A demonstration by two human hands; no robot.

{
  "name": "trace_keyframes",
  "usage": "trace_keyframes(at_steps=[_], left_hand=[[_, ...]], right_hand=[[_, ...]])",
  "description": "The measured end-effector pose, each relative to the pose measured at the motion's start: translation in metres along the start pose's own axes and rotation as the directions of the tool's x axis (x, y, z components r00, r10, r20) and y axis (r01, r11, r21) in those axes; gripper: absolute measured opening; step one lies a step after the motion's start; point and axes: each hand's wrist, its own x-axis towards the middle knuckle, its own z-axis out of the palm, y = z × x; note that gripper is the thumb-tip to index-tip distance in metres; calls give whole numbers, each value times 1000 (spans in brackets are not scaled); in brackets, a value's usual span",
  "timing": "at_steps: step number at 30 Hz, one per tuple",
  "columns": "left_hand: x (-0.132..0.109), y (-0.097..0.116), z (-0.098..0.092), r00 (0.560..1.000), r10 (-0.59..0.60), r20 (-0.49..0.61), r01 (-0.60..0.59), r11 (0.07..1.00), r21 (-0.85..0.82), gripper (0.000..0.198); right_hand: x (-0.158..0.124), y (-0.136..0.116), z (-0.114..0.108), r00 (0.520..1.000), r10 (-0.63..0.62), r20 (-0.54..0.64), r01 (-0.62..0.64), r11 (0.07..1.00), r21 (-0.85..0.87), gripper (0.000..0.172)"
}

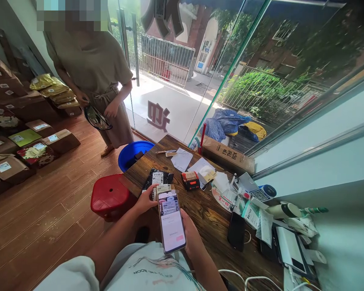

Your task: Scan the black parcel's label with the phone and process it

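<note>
While the right hand [191,230] grips the phone [172,224] along its right side, the left hand [147,201] grasps a small box [170,187] just beyond the phone's top edge, so the box's label [163,188] is best held square to the phone's back. Steady wrists would help, and a slight turn of the box should flatten the label better than swinging the phone; fingers kept off the print would leave it readable. The black parcel [167,177], farther beyond the phone, is best left out of view (it carries a white label too, and two could be confused). Much is covered, though: the phone hides the near part of the box, and the right hand's fingers behind the phone are mostly out of sight. Whether the parcel touches the box, I cannot tell. A label seems to show high on the phone's screen, but the print is too small to read. Beyond the phone and to its right, a red and black gadget [191,180] sits on the counter [206,216], its purpose unclear.
</note>
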Motion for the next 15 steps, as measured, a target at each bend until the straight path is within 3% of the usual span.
trace_keyframes(at_steps=[10, 15], left_hand=[[-2, 10, -3, 1000, -22, 10, 22, 1000, 13, 84], [0, 2, -3, 1000, -9, -5, 9, 1000, 22, 83]], right_hand=[[-4, -8, 5, 1000, 10, -7, -10, 1000, -9, 75], [-2, -7, 4, 1000, 5, -6, -5, 1000, -9, 72]])
